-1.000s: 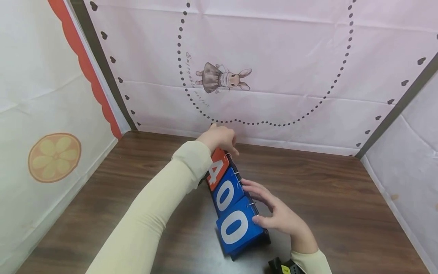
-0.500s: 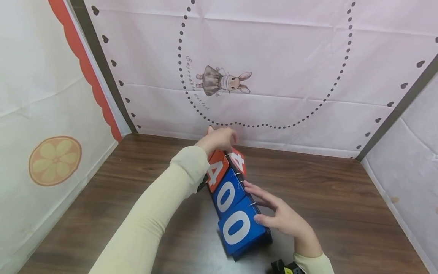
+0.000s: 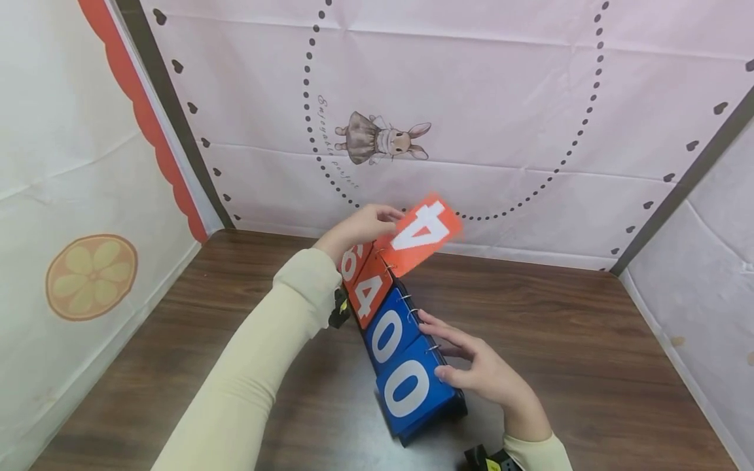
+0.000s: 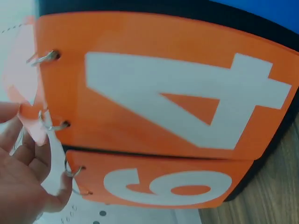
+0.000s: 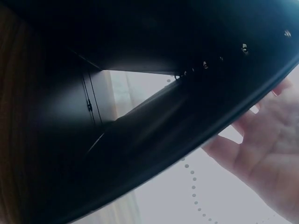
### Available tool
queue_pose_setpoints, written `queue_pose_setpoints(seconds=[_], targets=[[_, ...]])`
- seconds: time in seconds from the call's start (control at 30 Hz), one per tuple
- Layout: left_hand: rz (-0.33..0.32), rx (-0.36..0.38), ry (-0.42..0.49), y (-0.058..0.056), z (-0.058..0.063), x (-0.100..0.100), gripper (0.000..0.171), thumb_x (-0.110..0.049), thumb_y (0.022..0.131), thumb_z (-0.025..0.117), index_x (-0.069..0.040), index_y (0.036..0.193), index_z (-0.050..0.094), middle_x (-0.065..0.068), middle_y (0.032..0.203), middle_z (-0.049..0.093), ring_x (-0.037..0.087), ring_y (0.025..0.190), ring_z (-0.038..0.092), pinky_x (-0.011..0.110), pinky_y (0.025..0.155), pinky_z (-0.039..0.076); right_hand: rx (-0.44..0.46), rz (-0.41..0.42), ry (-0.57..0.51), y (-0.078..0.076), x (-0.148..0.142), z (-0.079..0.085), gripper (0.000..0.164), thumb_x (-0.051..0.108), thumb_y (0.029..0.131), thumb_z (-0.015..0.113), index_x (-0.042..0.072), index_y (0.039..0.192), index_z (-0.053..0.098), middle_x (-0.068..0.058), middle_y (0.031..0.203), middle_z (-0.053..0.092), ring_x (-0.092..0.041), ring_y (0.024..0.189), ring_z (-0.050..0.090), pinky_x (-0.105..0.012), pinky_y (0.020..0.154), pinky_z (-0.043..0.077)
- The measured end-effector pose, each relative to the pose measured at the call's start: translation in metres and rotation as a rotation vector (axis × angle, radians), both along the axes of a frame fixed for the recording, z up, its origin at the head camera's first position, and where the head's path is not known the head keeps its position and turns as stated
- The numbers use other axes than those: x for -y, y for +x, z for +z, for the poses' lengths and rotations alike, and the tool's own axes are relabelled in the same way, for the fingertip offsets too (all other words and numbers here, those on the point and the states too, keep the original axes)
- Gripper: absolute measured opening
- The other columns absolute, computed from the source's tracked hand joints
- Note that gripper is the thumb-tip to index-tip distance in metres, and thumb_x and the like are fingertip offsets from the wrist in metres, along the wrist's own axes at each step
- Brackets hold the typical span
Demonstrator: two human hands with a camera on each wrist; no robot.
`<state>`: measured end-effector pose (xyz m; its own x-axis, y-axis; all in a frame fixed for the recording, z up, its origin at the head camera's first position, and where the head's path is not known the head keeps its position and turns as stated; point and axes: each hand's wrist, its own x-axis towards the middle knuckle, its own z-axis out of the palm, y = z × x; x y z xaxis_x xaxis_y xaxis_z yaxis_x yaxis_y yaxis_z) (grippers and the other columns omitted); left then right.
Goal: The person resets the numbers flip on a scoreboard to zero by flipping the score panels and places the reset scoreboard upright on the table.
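Note:
A flip scoreboard (image 3: pixel 393 369) stands tilted like a tent on the table, with red and blue number cards on metal rings. My left hand (image 3: pixel 368 226) is at its far end, pinching a red "4" card (image 3: pixel 425 232) by its edge, raised above the rings. Beneath it another red 4 (image 4: pixel 196 98) faces front, and beyond that a red card (image 4: pixel 173 186) whose digit looks like a 6. Two blue 0 cards fill the near half. My right hand (image 3: pixel 485 369) rests on the top edge, thumb and fingertips spread along it. In the right wrist view, the black inner panels (image 5: pixel 140 130) show.
The scoreboard stands on a dark wood table (image 3: pixel 577 353). A pink printed cloth (image 3: pixel 489 118) hangs close behind it, with white cloth walls (image 3: pixel 88 176) at both sides. A black wrist device (image 3: pixel 493 460) sits by my right sleeve.
My left hand has lifted the red 4 card from behind the scoreboard to above its rings and shifted slightly left. The far red card is uncovered. My right hand stays in place.

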<state>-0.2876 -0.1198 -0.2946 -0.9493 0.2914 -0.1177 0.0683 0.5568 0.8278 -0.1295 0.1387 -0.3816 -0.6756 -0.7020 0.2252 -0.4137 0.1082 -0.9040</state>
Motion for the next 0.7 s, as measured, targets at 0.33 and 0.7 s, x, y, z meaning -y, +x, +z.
queue_pose_setpoints(seconds=[0.33,0.7], targets=[[-0.020,-0.056,0.069,0.006,0.008,0.017,0.019,-0.015,0.093,0.049,-0.009,0.108,0.058,0.009,0.114,0.051,0.024,0.103,0.047,0.042,0.088,0.043,-0.008,-0.025,0.009,0.001,0.001,-0.001,0.055,0.013,0.087,0.058,0.017,0.140,0.041,0.004,0.150,0.027,-0.019,0.127,0.039,-0.048,0.092,0.043],[-0.158,0.151,0.423,0.016,0.018,0.051,0.043,-0.031,0.096,0.021,-0.006,0.090,0.055,0.012,0.075,0.064,0.021,0.060,0.056,0.037,0.066,0.048,-0.016,-0.023,0.002,0.002,0.002,0.000,0.054,0.011,0.088,0.058,0.016,0.139,0.042,0.004,0.150,0.027,-0.021,0.129,0.038,-0.058,0.092,0.039]])
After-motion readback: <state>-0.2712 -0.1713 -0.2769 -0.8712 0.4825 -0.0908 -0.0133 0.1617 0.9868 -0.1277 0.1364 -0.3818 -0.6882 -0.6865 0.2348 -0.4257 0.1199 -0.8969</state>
